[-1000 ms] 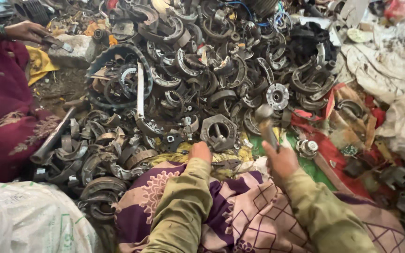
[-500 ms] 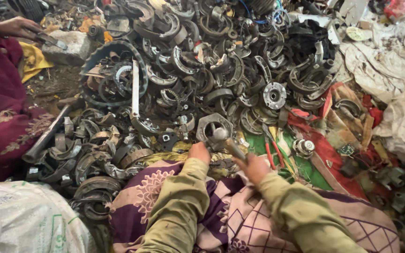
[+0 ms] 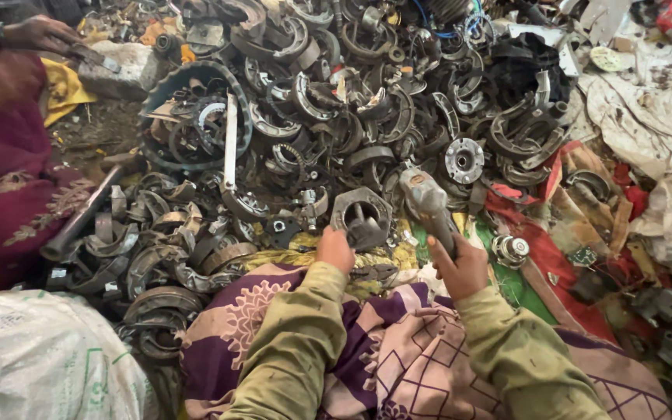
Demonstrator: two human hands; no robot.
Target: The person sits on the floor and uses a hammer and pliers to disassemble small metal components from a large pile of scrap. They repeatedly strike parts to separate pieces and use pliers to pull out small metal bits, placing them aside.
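**Amid a heap of scrap metal: 2 hands at a round housing**

On the ground ahead, a dense heap of curved brake shoes (image 3: pixel 305 93) and rings fills the view, crowding right up to the person's knees. A large round drum (image 3: pixel 192 117) lies at upper left with a long flat bar (image 3: pixel 230 140) across it; a dark pipe (image 3: pixel 79 222) slants at the left edge. A shiny hub (image 3: pixel 463 159) sits right of centre, and a small silvery part (image 3: pixel 511 249) rests on red and green cloth (image 3: pixel 530 241) to the right. A white sack (image 3: pixel 33 358) bulges at lower left. At top left another person's hand (image 3: pixel 40 33) holds something over a stone.

Both forearms, in olive sleeves, reach forward over a patterned purple and pink cloth (image 3: pixel 398 365) on the lap.

The left hand (image 3: pixel 336 249) lies knuckles up, its fingers curled onto the near edge of a grey, hexagon-rimmed housing (image 3: pixel 361 216) that sits just in front of the knees. The right hand (image 3: pixel 460 268) is raised a little, fingers closed around the handle of a hammer (image 3: pixel 425 198), whose blurred head hangs just right of the housing.
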